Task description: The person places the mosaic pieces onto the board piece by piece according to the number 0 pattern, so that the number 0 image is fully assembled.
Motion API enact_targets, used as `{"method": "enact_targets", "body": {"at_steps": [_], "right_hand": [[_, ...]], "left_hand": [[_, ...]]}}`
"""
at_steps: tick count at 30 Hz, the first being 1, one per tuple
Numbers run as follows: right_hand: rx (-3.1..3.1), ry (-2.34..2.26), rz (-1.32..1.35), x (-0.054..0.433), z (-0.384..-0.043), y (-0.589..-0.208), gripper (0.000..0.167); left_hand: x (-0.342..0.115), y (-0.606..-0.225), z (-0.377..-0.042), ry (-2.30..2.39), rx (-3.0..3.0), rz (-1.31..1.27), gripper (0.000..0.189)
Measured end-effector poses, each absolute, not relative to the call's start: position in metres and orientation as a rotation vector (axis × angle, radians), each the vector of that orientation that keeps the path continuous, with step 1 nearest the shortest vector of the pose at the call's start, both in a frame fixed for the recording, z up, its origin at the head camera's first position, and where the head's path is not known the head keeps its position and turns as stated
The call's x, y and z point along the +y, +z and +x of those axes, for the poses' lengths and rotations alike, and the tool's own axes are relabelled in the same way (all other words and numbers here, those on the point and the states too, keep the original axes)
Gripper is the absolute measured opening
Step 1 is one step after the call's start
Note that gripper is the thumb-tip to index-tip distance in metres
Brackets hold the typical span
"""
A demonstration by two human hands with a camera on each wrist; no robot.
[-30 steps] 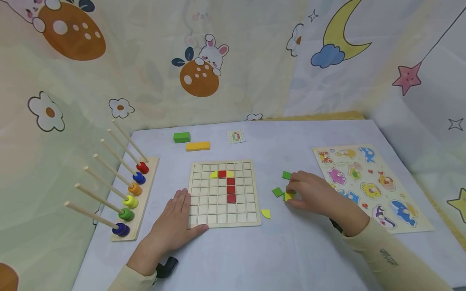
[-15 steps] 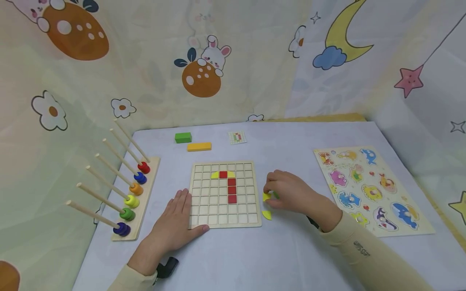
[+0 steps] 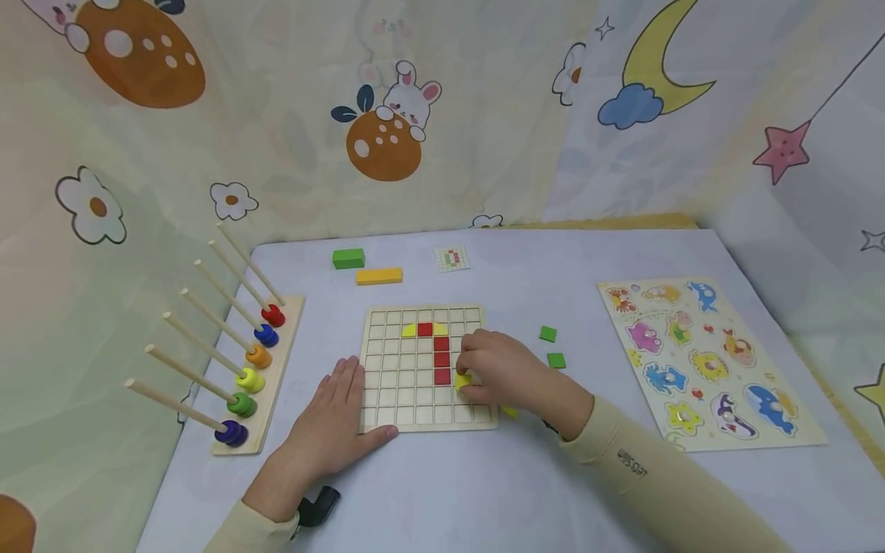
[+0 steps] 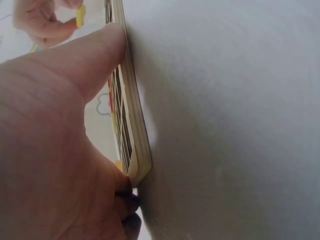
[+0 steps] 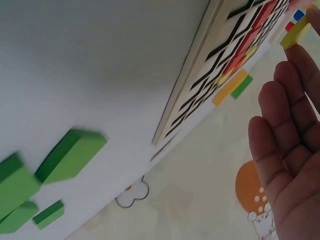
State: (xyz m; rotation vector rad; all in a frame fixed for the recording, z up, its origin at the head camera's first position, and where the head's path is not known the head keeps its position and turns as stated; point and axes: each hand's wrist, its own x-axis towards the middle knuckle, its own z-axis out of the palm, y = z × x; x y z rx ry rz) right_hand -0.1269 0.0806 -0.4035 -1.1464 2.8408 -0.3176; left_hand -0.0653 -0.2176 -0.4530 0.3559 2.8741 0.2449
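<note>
A wooden grid board [image 3: 397, 395] lies in front of me, with several red squares [image 3: 442, 359] and yellow pieces [image 3: 409, 331] set in its cells. My left hand [image 3: 325, 434] rests along its left side, fingers straight, thumb at the front edge. Above the right part of the board, my right hand [image 3: 508, 372] pinches a small yellow tile [image 5: 296, 33] between thumb and finger; its exact shape is partly hidden. Another yellow piece [image 3: 510, 412] lies just off the board's front right corner, partly covered by the hand. Green square tiles [image 3: 548, 334] lie to the right.
A peg stand with coloured rings [image 3: 259, 356] stands at the left. Behind the board are a green block [image 3: 348, 259], an orange block [image 3: 379, 276] and a small pattern card [image 3: 452, 259]. An animal puzzle board [image 3: 750, 369] lies at the right. Printed cloth hangs behind.
My right hand has picked up the yellow tile from beside the green tiles and carried it left, over the board. The left hand has stayed in place.
</note>
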Motion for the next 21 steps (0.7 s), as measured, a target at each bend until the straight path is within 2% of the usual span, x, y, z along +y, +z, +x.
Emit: {"method": "enact_targets", "body": {"at_steps": [7,21], "right_hand": [[2.81,-0.282,-1.119,0.056,-0.129,-0.409,0.019],[2.784,-0.224,-1.123,0.041,-0.128,-0.418,0.018]], "left_hand": [[-0.217,-0.451,-0.066,0.265,2.856,0.35,0.121],[-0.218,-0.45,-0.065,0.253,2.858,0.35,0.121]]}}
